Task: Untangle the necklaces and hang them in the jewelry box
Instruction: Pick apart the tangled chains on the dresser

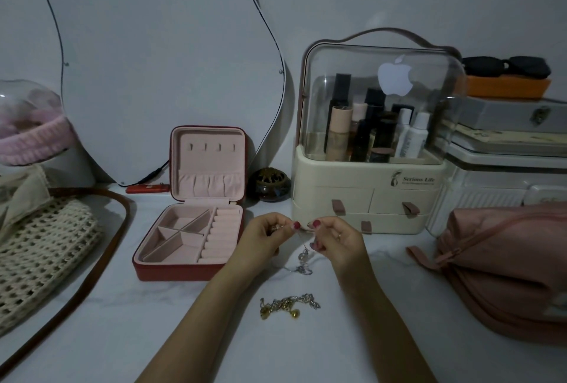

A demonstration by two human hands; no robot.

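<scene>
Both hands raised above the white table (190, 330), close together, in front of the cosmetic organizer (368, 198). Left hand (265, 237) with fingers curled, pinching one part of a thin silver necklace (303, 260) between thumb and forefinger. Right hand (336, 237) pinching the same chain just beside it, fingers curled too. Hanging down from the fingers, the silver necklace with a small round pendant, its lower end in a little pile on the table between the two wrists. Nearer to the camera, lying loose on the table and apart from the hands, a tangled heap of gold necklaces (288, 306). To the left of the hands, the red jewelry box (190, 272) standing open, pink inside, four small hooks in its upright lid with nothing on them. At far left a woven bag (40, 247); at far right a pink pouch (506, 266).
</scene>
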